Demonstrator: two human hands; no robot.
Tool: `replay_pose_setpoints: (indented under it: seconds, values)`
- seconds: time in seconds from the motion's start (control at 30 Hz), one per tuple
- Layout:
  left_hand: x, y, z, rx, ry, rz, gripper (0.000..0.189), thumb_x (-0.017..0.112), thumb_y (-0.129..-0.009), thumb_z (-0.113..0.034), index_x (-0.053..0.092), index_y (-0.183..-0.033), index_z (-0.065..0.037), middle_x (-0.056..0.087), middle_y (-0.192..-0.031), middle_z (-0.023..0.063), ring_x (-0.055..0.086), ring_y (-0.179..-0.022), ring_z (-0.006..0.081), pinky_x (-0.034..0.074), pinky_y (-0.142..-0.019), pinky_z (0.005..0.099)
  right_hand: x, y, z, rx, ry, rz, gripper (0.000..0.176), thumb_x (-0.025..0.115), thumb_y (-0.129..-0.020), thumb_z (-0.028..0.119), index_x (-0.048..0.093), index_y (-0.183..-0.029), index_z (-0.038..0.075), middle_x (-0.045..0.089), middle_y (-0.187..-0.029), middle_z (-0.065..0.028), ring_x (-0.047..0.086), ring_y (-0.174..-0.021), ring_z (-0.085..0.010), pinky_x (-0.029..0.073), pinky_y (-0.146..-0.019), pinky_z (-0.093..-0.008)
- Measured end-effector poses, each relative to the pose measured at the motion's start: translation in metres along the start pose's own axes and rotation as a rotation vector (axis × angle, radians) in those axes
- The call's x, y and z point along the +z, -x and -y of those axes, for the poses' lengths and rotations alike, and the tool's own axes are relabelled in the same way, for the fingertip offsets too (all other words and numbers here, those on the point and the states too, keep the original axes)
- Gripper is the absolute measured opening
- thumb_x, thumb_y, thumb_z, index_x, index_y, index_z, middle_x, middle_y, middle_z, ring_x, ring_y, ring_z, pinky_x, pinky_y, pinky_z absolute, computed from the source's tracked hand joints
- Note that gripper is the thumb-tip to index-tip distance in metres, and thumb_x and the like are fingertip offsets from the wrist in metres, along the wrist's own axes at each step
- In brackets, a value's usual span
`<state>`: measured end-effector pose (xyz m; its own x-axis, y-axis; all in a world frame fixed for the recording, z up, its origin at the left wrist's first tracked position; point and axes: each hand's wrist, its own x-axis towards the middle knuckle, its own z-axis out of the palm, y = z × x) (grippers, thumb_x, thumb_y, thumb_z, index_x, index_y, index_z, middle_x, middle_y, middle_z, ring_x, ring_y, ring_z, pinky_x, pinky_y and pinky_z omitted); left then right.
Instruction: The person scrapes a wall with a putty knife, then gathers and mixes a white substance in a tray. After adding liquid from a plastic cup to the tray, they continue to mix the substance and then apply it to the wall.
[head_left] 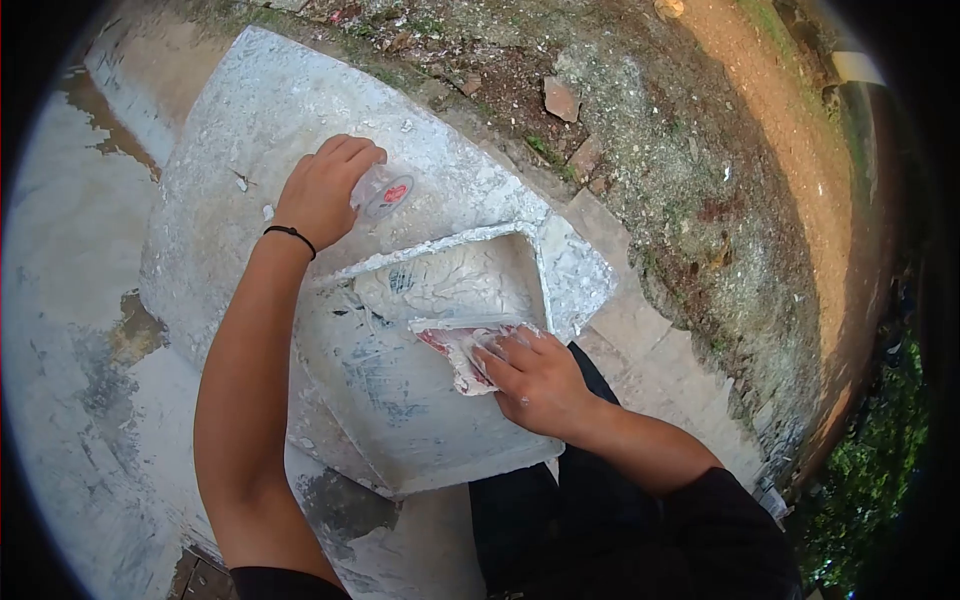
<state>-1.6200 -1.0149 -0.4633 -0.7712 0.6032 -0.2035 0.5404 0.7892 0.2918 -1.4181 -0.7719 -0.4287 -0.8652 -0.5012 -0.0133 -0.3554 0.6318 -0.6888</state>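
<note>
My left hand (325, 190), with a dark band at its wrist, is wrapped round a clear plastic cup (388, 197) with a red mark. The cup is tipped on its side over the whitened board. Closed on a flat, paste-smeared scraper (450, 345) with some red on it, my right hand (540, 385) is over the shallow tray (470, 468). Thick white paste (455, 280) lies in the tray's far part, and a thin streaky film covers the nearer part. White paste also coats my right fingers.
Beneath the tray is a large white-crusted board (300, 95). Rough ground with broken tile pieces (561, 99) and weeds lies beyond it. Pale, stained concrete (65, 260) spreads at the left, and green leaves (880, 450) show at the right.
</note>
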Motion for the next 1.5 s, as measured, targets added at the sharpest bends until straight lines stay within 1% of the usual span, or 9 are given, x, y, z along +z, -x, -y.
replay_pose_setpoints:
  seconds: [0.23,0.33,0.43,0.5,0.73,0.93,1.07,1.13,1.5]
  values:
    - [-0.014,0.026,-0.025,-0.060,0.224,-0.197,0.055,0.068,-0.055,0.007,0.051,-0.105,-0.006,0.057,-0.117,0.0110,0.051,-0.112,0.0321,0.044,-0.089,0.0396,-0.004,-0.001,-0.007,-0.006,-0.083,-0.024,0.037,0.062,-0.069,0.009,0.062,-0.106,0.005,0.060,-0.098,-0.0103,0.057,-0.095,-0.0300,0.045,-0.078,-0.0385]
    - [-0.034,0.038,-0.044,0.054,0.245,-0.337,0.057,0.076,-0.061,-0.002,0.045,-0.108,-0.009,0.053,-0.122,0.0146,0.050,-0.112,0.0356,0.039,-0.097,0.0406,-0.007,-0.005,-0.007,0.001,-0.047,-0.043,0.037,0.062,-0.069,0.009,0.062,-0.106,0.005,0.060,-0.097,-0.0102,0.057,-0.094,-0.0294,0.045,-0.077,-0.0382]
    - [-0.054,0.053,-0.061,0.129,0.086,-0.398,0.051,0.067,-0.056,0.006,0.045,-0.098,-0.010,0.056,-0.121,0.0098,0.052,-0.112,0.0334,0.039,-0.086,0.0389,-0.008,-0.010,-0.005,-0.013,-0.029,-0.028,0.036,0.062,-0.069,0.008,0.062,-0.104,0.004,0.059,-0.095,-0.0098,0.057,-0.093,-0.0289,0.045,-0.076,-0.0377]
    - [-0.059,0.066,-0.071,0.191,-0.098,-0.440,0.043,0.066,-0.062,0.003,0.045,-0.096,-0.014,0.057,-0.119,0.0070,0.055,-0.108,0.0273,0.036,-0.083,0.0361,-0.007,-0.009,-0.002,-0.032,-0.021,-0.008,0.035,0.062,-0.069,0.008,0.062,-0.104,0.004,0.059,-0.094,-0.0099,0.057,-0.092,-0.0289,0.045,-0.076,-0.0373]
    - [-0.059,0.096,-0.096,0.129,-0.247,-0.417,0.026,0.064,-0.073,-0.008,0.049,-0.091,-0.019,0.060,-0.113,0.0028,0.056,-0.103,0.0202,0.035,-0.081,0.0339,-0.002,-0.007,0.003,-0.113,0.014,0.038,0.036,0.060,-0.066,0.008,0.062,-0.102,0.003,0.058,-0.089,-0.0088,0.057,-0.084,-0.0240,0.044,-0.073,-0.0350]
    - [-0.057,0.107,-0.106,0.097,-0.271,-0.383,0.024,0.068,-0.070,-0.013,0.053,-0.089,-0.018,0.061,-0.111,0.0022,0.055,-0.097,0.0183,0.035,-0.078,0.0313,0.004,-0.006,0.003,-0.139,0.018,0.031,0.032,0.058,-0.069,0.010,0.062,-0.100,0.003,0.058,-0.086,-0.0074,0.056,-0.079,-0.0214,0.043,-0.069,-0.0330]
    - [-0.055,0.111,-0.114,0.088,-0.272,-0.373,0.025,0.069,-0.069,-0.013,0.054,-0.089,-0.018,0.061,-0.110,0.0020,0.055,-0.095,0.0178,0.035,-0.076,0.0306,0.006,-0.003,0.004,-0.115,0.024,0.045,0.029,0.058,-0.071,0.011,0.062,-0.098,0.003,0.058,-0.086,-0.0071,0.056,-0.079,-0.0210,0.042,-0.069,-0.0327]
    - [-0.053,0.114,-0.114,0.124,-0.291,-0.393,0.036,0.074,-0.061,-0.005,0.053,-0.089,-0.012,0.060,-0.114,0.0069,0.054,-0.098,0.0242,0.037,-0.081,0.0344,0.009,-0.002,0.003,-0.132,-0.008,0.015,0.026,0.058,-0.072,0.012,0.062,-0.096,0.003,0.058,-0.085,-0.0068,0.056,-0.078,-0.0209,0.042,-0.068,-0.0323]
    - [-0.049,0.126,-0.124,0.173,-0.451,-0.442,0.035,0.067,-0.064,-0.001,0.056,-0.094,-0.013,0.061,-0.112,0.0040,0.052,-0.092,0.0203,0.036,-0.078,0.0320,0.013,-0.001,0.004,-0.145,-0.008,0.004,0.024,0.057,-0.074,0.014,0.063,-0.095,0.003,0.059,-0.087,-0.0070,0.057,-0.079,-0.0203,0.042,-0.068,-0.0317]
